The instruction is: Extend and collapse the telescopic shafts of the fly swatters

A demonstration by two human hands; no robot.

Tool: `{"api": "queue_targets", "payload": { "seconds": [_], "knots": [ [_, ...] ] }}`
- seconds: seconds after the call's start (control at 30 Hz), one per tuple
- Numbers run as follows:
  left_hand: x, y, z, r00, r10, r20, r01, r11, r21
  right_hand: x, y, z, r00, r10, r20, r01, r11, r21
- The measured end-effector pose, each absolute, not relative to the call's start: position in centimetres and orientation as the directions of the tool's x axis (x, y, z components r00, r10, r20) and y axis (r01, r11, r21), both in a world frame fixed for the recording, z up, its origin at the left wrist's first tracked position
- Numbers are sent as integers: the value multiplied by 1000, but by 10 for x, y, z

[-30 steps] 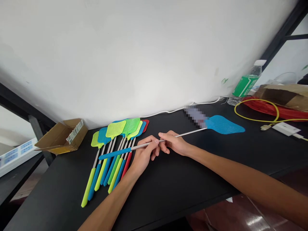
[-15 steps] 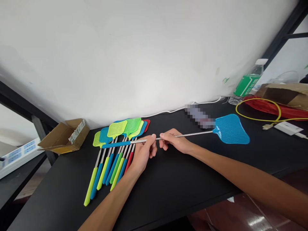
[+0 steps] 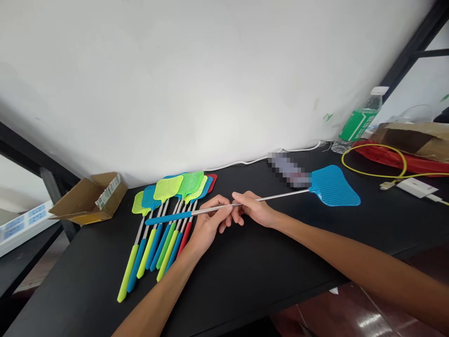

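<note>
A person's left hand [image 3: 208, 229] closes around the steel shaft [image 3: 282, 195] of a blue fly swatter [image 3: 333, 187], just past its blue handle [image 3: 168, 217]. The right hand [image 3: 254, 209] pinches the same shaft between thumb and fingers, close beside the left. The swatter stretches across both hands above a black table [image 3: 245, 271], its mesh head out to the right and its handle over a fanned row of lime, blue and red fly swatters [image 3: 168, 188]. A cardboard box [image 3: 87, 199] sits at the table's left end. To the right lie a yellow cable [image 3: 372, 177] and red plastic [image 3: 414, 164], near a water bottle [image 3: 361, 124] with a green label.
</note>
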State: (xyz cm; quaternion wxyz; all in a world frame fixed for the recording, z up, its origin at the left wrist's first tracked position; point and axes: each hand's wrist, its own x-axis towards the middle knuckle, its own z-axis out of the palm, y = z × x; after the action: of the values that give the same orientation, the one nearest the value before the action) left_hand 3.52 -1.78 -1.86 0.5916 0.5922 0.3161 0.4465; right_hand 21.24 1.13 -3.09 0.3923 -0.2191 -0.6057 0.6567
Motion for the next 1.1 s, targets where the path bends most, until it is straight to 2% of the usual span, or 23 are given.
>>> {"api": "queue_targets", "payload": {
  "seconds": [0.13,0.27,0.5,0.63,0.9,1.1],
  "knots": [
    [35,-18,-21,375,914,157,-94,-131,987,212,11,-31,-598,783,169,-235,30,-972],
    [37,-17,-23,282,953,114,-96,-90,991,210,11,-32,-586,789,184,-244,45,-969],
    [41,-12,-21,169,981,91,-221,-52,974,207,7,-30,-559,793,243,-234,130,-963],
    [39,-13,-21,219,972,84,-202,-39,979,208,7,-30,-549,800,241,-219,141,-966],
    [35,-17,-20,341,933,114,-194,-49,980,210,10,-36,-529,816,231,-329,53,-943],
    [34,-17,-21,380,916,128,-206,-51,977,210,10,-36,-546,809,218,-279,69,-958]
  ]
}}
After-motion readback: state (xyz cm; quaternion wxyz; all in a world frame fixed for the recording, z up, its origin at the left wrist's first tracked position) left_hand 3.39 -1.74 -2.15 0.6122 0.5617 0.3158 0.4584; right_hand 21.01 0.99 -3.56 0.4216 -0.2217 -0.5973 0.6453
